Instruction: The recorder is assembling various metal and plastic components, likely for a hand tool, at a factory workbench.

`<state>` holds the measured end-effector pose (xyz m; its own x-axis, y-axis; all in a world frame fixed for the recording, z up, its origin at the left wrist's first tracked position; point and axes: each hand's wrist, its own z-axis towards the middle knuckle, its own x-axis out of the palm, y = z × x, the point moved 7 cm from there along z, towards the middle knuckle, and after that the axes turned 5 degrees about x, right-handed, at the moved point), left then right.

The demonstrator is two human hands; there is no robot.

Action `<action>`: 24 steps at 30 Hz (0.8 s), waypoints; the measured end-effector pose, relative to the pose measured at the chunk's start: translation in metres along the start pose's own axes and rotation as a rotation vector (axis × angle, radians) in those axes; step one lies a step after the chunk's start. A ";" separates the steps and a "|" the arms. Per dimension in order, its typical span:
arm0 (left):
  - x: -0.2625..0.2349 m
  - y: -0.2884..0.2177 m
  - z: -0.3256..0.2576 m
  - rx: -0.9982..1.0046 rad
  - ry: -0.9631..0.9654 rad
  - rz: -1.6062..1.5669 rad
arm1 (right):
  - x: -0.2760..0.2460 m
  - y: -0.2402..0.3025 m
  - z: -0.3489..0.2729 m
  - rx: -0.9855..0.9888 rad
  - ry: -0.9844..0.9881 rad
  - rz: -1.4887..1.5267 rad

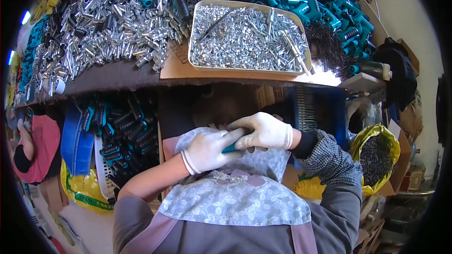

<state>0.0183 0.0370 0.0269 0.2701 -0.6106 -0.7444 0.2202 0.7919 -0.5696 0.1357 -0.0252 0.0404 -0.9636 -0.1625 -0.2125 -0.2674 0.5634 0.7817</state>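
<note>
At the left, a co-worker in a pink garment [44, 143] sits beyond a blue plastic bin [77, 143]. Right of that lies a pile of black-and-teal, handle-shaped parts [126, 134], with a heap of shiny silver metal tubes [117, 23] on the far table.

In the middle, over the grey leaf-patterned apron [235, 204], the left hand in a white knit glove [207, 150] curls its fingers round a smooth teal piece [230, 148]. Mostly hidden, the piece lies between both hands — its visible stretch slants from near left to far right, though I cannot tell which end is its front. The right hand in a matching white glove [266, 132] grasps it from the far right side.

Beyond them stands a cream rectangular tray [245, 69] of small silver metal bits; farther right — teal plastic tubes [325, 7], dark coiled springs [325, 47] and, nearer, a yellow plastic sack [369, 189].
</note>
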 end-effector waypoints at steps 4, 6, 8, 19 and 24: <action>-0.016 0.000 0.007 -0.009 -0.150 0.085 | -0.041 0.060 -0.004 -0.544 -0.236 -0.611; -0.026 0.003 0.009 -0.036 -0.212 0.110 | -0.098 0.086 -0.009 -0.579 -0.711 -0.679; -0.033 0.006 0.009 -0.075 -0.169 0.118 | -0.156 0.093 -0.005 -0.658 -1.113 -0.829; -0.038 0.008 -0.011 -0.156 -0.095 0.146 | -0.192 0.097 0.062 -0.195 -1.125 -1.335; -0.038 0.010 -0.019 -0.210 0.036 0.141 | -0.184 0.096 0.036 -0.483 -1.210 -1.204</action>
<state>-0.0072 0.0682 0.0432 0.2498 -0.4961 -0.8315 -0.0174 0.8563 -0.5161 0.2868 0.0878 0.1335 0.2202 0.4905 -0.8431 -0.9532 0.2918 -0.0792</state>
